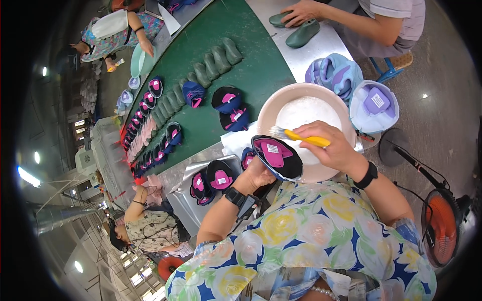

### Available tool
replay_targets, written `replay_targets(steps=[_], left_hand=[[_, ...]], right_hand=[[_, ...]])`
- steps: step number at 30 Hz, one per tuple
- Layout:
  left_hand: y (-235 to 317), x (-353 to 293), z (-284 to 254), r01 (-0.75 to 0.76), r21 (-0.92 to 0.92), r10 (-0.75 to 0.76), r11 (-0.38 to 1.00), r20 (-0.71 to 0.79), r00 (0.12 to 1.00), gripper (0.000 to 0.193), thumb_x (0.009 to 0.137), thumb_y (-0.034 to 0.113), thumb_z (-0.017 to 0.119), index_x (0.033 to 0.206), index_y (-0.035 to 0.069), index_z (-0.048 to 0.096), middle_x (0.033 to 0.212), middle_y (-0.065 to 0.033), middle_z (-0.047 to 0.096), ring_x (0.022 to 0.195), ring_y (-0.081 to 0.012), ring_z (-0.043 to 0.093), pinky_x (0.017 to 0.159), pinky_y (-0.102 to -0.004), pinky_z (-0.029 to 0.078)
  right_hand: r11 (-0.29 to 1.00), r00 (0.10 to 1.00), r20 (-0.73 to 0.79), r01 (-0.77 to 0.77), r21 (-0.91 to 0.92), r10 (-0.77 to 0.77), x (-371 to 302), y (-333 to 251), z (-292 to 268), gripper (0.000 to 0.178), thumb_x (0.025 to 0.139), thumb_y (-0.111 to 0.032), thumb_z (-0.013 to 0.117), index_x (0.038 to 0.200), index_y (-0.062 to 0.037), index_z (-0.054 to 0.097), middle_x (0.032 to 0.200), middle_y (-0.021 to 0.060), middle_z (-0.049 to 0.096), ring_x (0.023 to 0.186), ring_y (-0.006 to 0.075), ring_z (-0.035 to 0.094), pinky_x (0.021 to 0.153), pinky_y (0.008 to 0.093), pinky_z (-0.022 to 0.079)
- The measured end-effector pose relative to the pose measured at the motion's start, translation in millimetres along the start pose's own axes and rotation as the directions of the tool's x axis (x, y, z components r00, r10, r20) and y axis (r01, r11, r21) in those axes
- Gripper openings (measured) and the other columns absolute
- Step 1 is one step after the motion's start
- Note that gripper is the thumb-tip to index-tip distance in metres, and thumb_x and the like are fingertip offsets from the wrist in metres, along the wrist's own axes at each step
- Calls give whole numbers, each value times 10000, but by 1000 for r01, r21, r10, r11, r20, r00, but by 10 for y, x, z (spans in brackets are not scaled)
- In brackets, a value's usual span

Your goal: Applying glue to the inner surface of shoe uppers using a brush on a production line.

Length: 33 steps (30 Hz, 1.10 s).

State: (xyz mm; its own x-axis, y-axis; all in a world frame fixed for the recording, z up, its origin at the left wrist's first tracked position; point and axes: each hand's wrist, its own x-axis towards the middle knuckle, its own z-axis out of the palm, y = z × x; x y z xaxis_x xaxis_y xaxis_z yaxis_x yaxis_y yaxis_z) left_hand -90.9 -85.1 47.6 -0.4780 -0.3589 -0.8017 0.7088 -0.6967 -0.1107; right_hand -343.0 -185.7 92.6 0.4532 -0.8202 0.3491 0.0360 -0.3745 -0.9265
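My left hand (258, 174) grips a navy shoe upper (292, 164) with a black lining and a pink tongue bearing a white label. Its opening faces up, just in front of the basin. In my right hand (332, 146) is a brush (292, 134) with a yellow handle, its pale bristles pointing left above the upper's far edge. The bristles appear apart from the upper. Beneath the brush stands a pale pink basin (268, 104) with white contents (307, 109). Another navy upper (247, 158), partly hidden, lies beside my left hand.
Dark uppers (219, 175) rest on a metal tray to the left. The round green table (261, 60) carries rows of green shoe lasts (220, 59) and more uppers. Light blue uppers (374, 108) sit right of the basin. Across, a co-worker's hands (303, 11) handle green lasts. A fan (443, 228) stands right.
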Motion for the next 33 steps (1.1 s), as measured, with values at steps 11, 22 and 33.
replay_targets(steps=[11, 22, 33], left_hand=[[-44, -185, 248, -53, -8, 52, 999, -69, 996, 352, 1019, 358, 462, 1144, 56, 593, 712, -35, 630, 408, -61, 500, 296, -162, 369], [173, -311, 227, -459, 302, 434, 835, 149, 888, 418, 1012, 309, 504, 1326, 33, 528, 1269, -142, 625, 1129, -246, 643, 997, -402, 528], [206, -318, 248, -590, 286, 567, 755, 167, 807, 430, 1020, 307, 460, 1349, 36, 510, 1306, -179, 601, 1168, -296, 622, 1019, -461, 512]], right_hand=[[988, 966, 234, -84, -132, 114, 83, 136, 150, 194, 858, -156, 682, 1007, -56, 609, 931, 143, 671, 917, 317, 660, 782, 400, 523], [966, 958, 130, -248, -68, 255, 260, -25, -60, 162, 890, -115, 664, 1028, -44, 614, 968, 118, 700, 886, 284, 676, 779, 337, 515], [992, 959, 282, 10, -124, 25, 239, -58, -97, 164, 853, -83, 669, 1008, -64, 619, 974, 107, 669, 941, 314, 642, 819, 404, 513]])
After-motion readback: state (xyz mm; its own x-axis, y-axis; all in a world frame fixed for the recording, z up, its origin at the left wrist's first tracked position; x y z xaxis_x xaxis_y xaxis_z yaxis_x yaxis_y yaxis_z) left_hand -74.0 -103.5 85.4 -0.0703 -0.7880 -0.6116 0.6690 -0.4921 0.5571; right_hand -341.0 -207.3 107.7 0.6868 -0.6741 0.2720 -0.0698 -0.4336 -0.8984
